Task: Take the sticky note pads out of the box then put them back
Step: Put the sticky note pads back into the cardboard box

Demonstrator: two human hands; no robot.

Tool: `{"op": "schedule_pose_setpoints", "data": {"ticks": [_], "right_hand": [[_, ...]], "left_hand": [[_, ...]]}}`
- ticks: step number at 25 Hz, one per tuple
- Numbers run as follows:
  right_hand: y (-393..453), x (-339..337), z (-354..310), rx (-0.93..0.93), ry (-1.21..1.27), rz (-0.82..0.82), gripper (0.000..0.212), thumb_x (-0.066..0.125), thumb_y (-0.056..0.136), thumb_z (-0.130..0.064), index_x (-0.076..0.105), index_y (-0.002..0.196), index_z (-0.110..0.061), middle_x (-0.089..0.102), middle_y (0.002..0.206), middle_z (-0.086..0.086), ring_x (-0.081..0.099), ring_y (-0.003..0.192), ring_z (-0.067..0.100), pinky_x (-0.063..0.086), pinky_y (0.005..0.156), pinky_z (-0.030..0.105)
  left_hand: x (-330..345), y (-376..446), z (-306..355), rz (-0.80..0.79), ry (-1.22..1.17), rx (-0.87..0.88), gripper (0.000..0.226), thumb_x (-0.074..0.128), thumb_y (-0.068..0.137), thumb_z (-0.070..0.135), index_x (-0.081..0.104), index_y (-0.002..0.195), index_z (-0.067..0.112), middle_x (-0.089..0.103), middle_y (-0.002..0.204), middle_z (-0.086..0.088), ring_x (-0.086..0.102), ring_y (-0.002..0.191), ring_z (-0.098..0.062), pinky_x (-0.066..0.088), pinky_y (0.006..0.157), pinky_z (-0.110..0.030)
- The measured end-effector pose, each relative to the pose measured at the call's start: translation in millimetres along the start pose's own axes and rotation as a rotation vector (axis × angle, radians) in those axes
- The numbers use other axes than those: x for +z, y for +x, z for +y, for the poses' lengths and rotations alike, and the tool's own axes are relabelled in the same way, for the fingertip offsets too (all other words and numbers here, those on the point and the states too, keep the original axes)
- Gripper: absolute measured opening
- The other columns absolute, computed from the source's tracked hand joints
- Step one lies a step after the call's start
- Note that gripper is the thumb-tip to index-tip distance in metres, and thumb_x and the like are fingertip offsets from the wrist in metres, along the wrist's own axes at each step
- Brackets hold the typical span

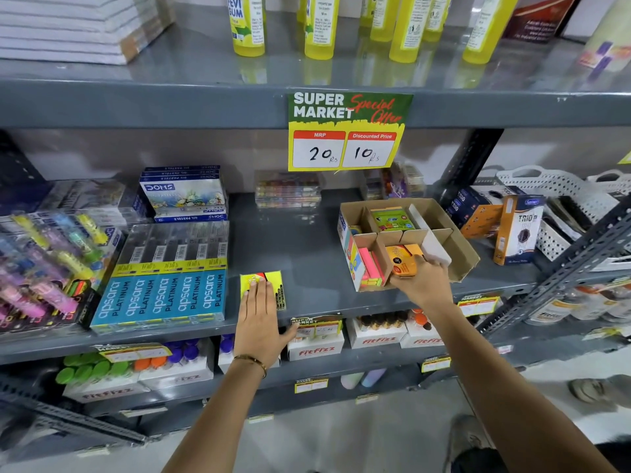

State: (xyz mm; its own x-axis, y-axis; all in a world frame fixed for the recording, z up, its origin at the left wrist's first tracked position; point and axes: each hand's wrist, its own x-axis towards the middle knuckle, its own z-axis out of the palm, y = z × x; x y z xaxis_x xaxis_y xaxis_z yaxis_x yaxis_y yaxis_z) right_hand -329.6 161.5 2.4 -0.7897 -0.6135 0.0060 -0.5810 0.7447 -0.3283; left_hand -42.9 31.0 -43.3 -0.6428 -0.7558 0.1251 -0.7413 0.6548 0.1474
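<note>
Gripping orange pad (404, 264) with right hand (423, 281), fingers closed round it at front compartment of box (457, 254). Left hand (259, 315) flat, open, pinning yellow pad (262, 285) on shelf (300, 240); I read that as parking it. Pink pads (370, 268) remain boxed.

Upper shelf: yellow glue bottles (318, 27), stacked white books (73, 27) | shelf edge: offer sign (346, 131), 20 crossed to 10 | middle shelf: Apsara Platinum packs (164, 291), Doms boxes (184, 194), Trio cartons (517, 227), white baskets (553, 192)
</note>
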Motion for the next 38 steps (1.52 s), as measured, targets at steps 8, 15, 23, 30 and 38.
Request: {"op": "schedule_pose_setpoints", "data": {"ticks": [8, 15, 23, 30, 38], "right_hand": [[-9, -23, -2, -0.051, -0.183, -0.135, 0.070, 0.071, 0.079, -0.028, 0.035, 0.138, -0.015, 0.039, 0.141, 0.015, 0.040, 0.128, 0.035, 0.045, 0.098, 0.045], [-15, -31, -2, -0.200, -0.277, -0.012, 0.048, 0.047, 0.089, 0.009, 0.052, 0.130, -0.015, 0.059, 0.126, 0.015, 0.061, 0.107, 0.031, 0.052, 0.088, 0.036], [-26, -35, -6, -0.183, -0.243, 0.042, 0.045, 0.049, 0.088, 0.007, 0.054, 0.127, -0.017, 0.061, 0.124, 0.012, 0.063, 0.102, 0.032, 0.055, 0.080, 0.039], [-82, -26, -118, -0.296, 0.377, 0.249, 0.025, 0.061, 0.083, -0.004, 0.069, 0.107, -0.008, 0.069, 0.106, 0.013, 0.066, 0.089, 0.029, 0.054, 0.080, 0.035], [-116, 53, -220, -0.258, 0.069, -0.275, 0.082, 0.051, 0.084, -0.060, 0.033, 0.140, -0.003, 0.040, 0.138, 0.019, 0.037, 0.126, 0.034, 0.039, 0.104, 0.041]], "left_hand": [[0, 0, 0, -0.008, -0.012, -0.012, 0.094, 0.037, 0.083, 0.066, -0.002, 0.144, 0.006, 0.000, 0.154, -0.013, -0.006, 0.139, -0.027, -0.007, 0.109, -0.035], [1, 0, 0, 0.007, -0.049, -0.010, 0.094, 0.041, 0.083, 0.064, -0.001, 0.144, 0.006, 0.002, 0.154, -0.014, -0.006, 0.139, -0.027, -0.004, 0.110, -0.036], [-1, 1, 1, -0.004, -0.077, -0.018, 0.095, 0.044, 0.082, 0.063, -0.001, 0.144, 0.006, 0.001, 0.154, -0.013, -0.007, 0.139, -0.027, -0.004, 0.110, -0.036], [-19, -2, -13, 0.092, -0.127, 0.092, 0.106, 0.069, 0.074, 0.048, 0.000, 0.141, 0.005, 0.003, 0.150, -0.012, -0.001, 0.137, -0.027, 0.001, 0.110, -0.039], [-26, -20, -80, 0.049, 0.086, -0.140, 0.108, 0.089, 0.050, 0.006, 0.024, 0.136, -0.005, 0.046, 0.130, -0.030, 0.041, 0.121, -0.045, 0.038, 0.096, -0.055]]}}
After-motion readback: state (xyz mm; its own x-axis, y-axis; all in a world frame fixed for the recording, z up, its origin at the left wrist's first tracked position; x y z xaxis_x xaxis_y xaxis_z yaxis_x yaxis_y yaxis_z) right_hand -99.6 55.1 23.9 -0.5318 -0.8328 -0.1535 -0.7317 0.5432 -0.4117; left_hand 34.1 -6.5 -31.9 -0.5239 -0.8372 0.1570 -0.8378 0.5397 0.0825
